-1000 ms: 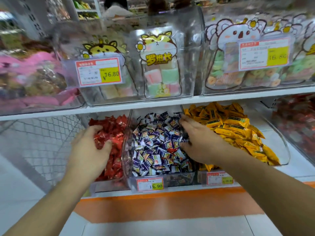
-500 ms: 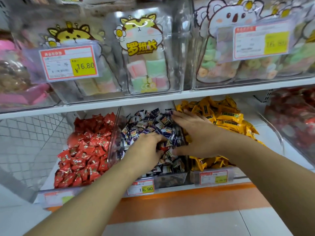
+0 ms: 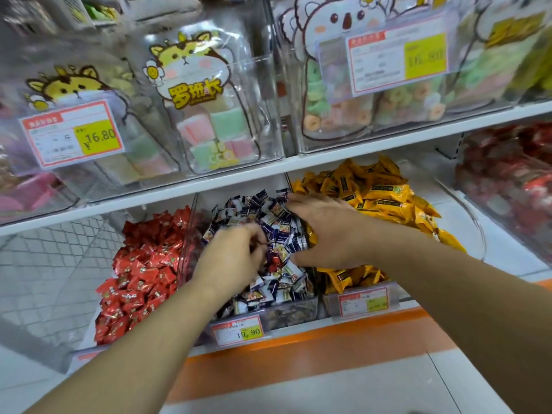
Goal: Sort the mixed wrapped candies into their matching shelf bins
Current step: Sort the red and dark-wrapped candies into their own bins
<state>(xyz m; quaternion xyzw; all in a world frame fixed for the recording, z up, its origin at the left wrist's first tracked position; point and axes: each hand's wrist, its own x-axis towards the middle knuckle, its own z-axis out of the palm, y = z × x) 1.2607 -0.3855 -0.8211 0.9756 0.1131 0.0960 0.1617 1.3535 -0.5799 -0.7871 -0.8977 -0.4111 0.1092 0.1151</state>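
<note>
A white shelf (image 3: 268, 171) runs across the middle, with big clear boxes above it and open bins below it. The top left box (image 3: 89, 121) has a yellow cartoon animal on it and a price tag saying 16.80. The top right box (image 3: 388, 85) has a koala picture and holds round ring sweets.

Under the shelf stand three clear bins side by side. The left bin (image 3: 191, 234) is full of red candies (image 3: 140, 270). The middle bin (image 3: 298, 312) is full of dark blue and white candies (image 3: 277, 228), and a price tag (image 3: 237, 330) on its front says 19.90. The right bin (image 3: 466, 234) holds yellow candies (image 3: 379, 192). Far right there is one more box with red packets (image 3: 513, 180), but it looks blurry.

Both hands are in the middle bin. The right hand (image 3: 331, 231) lies flat on the blue and white pile, at the side next to the yellow candies. Its fingers (image 3: 301, 201) are straight and spread a little. The left hand (image 3: 236, 258) is on the front of the same pile, and its fingers (image 3: 257, 234) are curled down into the candies. They seem to be pinching some, but I cannot tell which ones. A small red candy (image 3: 276, 261) lies in the blue pile, just beside the left hand.
</note>
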